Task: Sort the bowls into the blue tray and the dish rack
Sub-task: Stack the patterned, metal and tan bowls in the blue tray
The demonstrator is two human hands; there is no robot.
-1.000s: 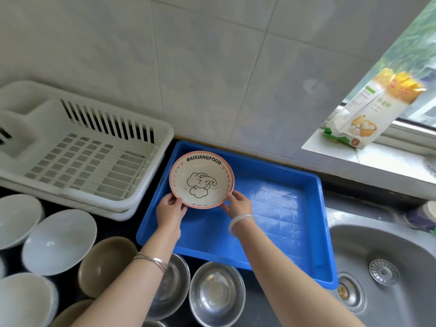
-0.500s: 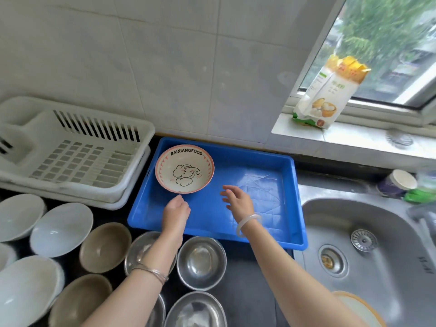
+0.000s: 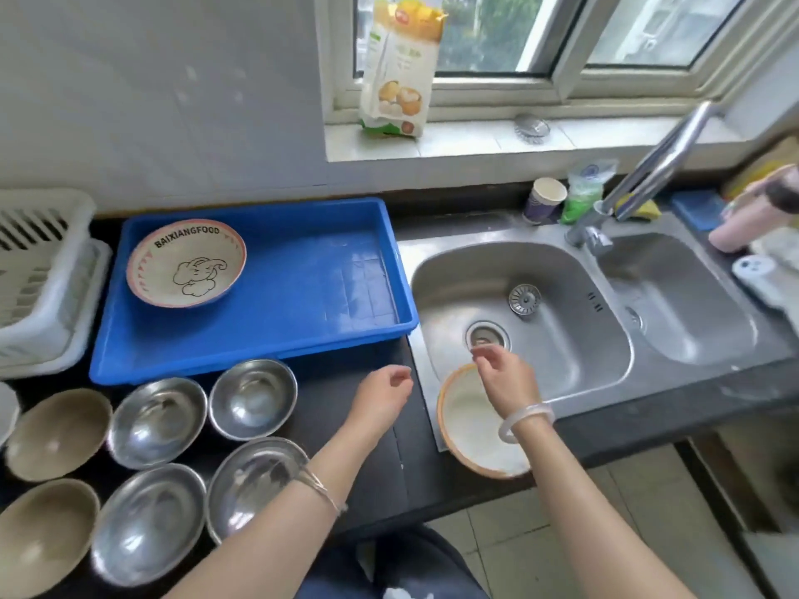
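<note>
While both hands hover with nothing in them, the right hand (image 3: pixel 503 378) hangs over the far rim of an orange-rimmed bowl (image 3: pixel 469 430). Its fingers are loosely curled and its thumb and forefinger are drawn close together. Whether they touch the rim cannot be told. That bowl lies under the right wrist, open side up, at the near-left corner of the sink (image 3: pixel 562 274), and a pale bangle (image 3: pixel 525 419) sits on the wrist above it.

Just left of the right hand, the left hand (image 3: pixel 380 397) floats above the dark counter (image 3: pixel 367 460), fingers relaxed and slightly bent, apart from everything. Thin bracelets (image 3: pixel 320 486) ring its wrist.

Beyond the left hand and off to its left stands the blue tray (image 3: pixel 250 356). An elephant bowl (image 3: pixel 186 263), lettered BAIXIANGFOOD, rests upright in the tray's far-left part, well away from both hands. Farther left of the tray is the white dish rack (image 3: pixel 39 278).

Left of the left hand, nearer than the tray, four steel bowls (image 3: pixel 253 397) stand in two rows, the left forearm passing over the nearest one. Two tan bowls (image 3: pixel 56 432) stand left of those.

Beyond the right hand lies the sink's drain (image 3: pixel 487 337), and farther off to its right rises the faucet (image 3: pixel 657 166). A paper cup (image 3: pixel 544 200) stands behind the basin and a printed packet (image 3: pixel 400 67) on the sill.
</note>
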